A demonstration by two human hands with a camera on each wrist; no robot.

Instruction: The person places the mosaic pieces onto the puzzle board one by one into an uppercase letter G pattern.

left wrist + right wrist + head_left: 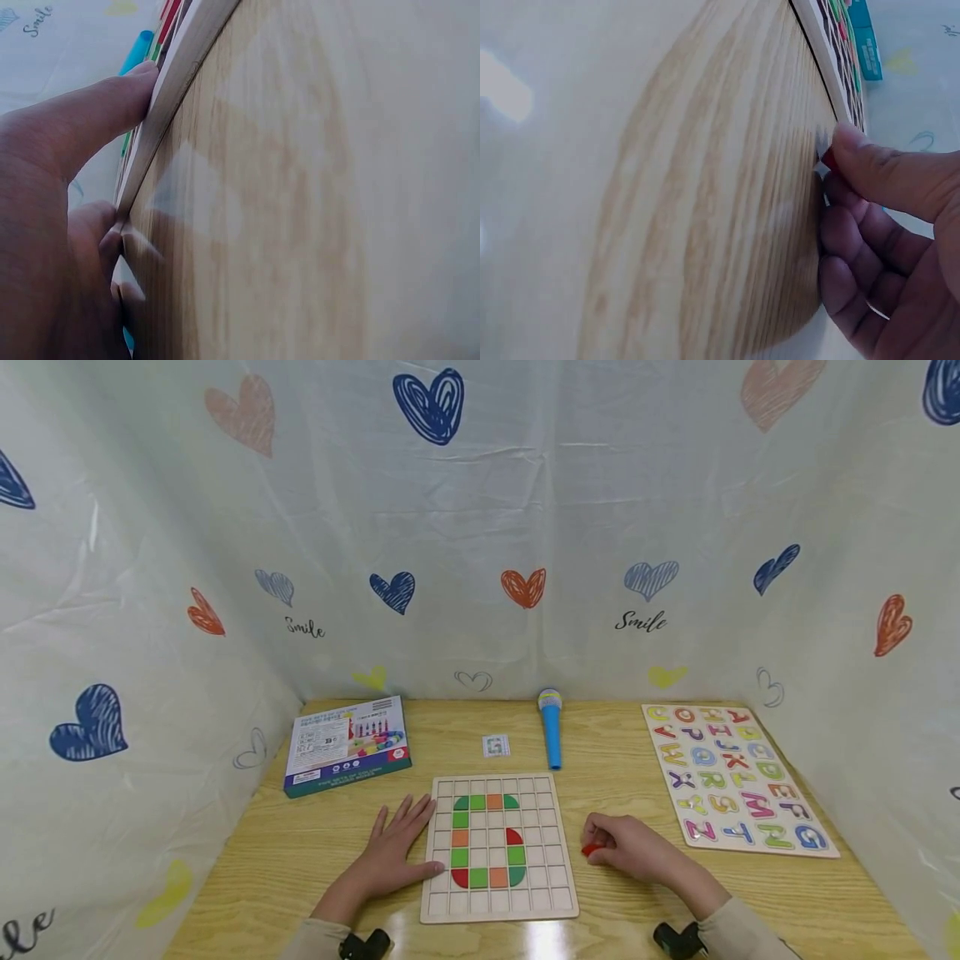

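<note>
A wooden grid board (551, 893) lies flat at the middle of the table, with green, orange and red tiles set in a ring in its cells. One red quarter-round tile (513, 837) sits at the ring's right side. My left hand (390, 856) is spread at the board's left edge, its thumb resting on the rim; in the left wrist view the thumb (97, 112) presses that edge. Right of the board, my right hand (630, 847) pinches a small red tile (591, 849) between thumb and curled fingers, low over the table. Much of this tile is hidden by the fingers.
Behind the board lie a small picture card (496, 745) and a blue toy microphone (552, 735). A flat box (348, 743) is at the back left. An alphabet puzzle board (750, 781) lies at the right. A curtain with hearts (480, 527) hangs behind the table.
</note>
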